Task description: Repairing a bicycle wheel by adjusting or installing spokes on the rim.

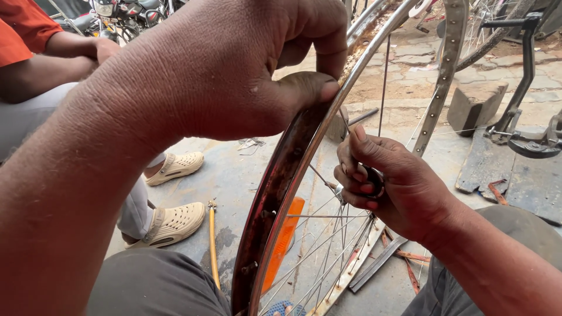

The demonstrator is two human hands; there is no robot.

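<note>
Left hand point(234, 76) clamped on the upper arc of a rusty bicycle rim point(281, 193), thumb pressed on the inner side, fingers curled over the outer edge. Rim standing upright between the knees, over the concrete floor point(234, 169). Right hand point(386, 184) inside the wheel, grip closed around a small round dark tool point(374, 181), set against 1 thin spoke point(383, 76). Orange reflector point(284, 243) fixed among the lower spokes. On the floor, near the left edge, 2 cream clogs point(175, 193) on the feet of another seated person. Yellow hose point(213, 246) lying beside them.
</note>
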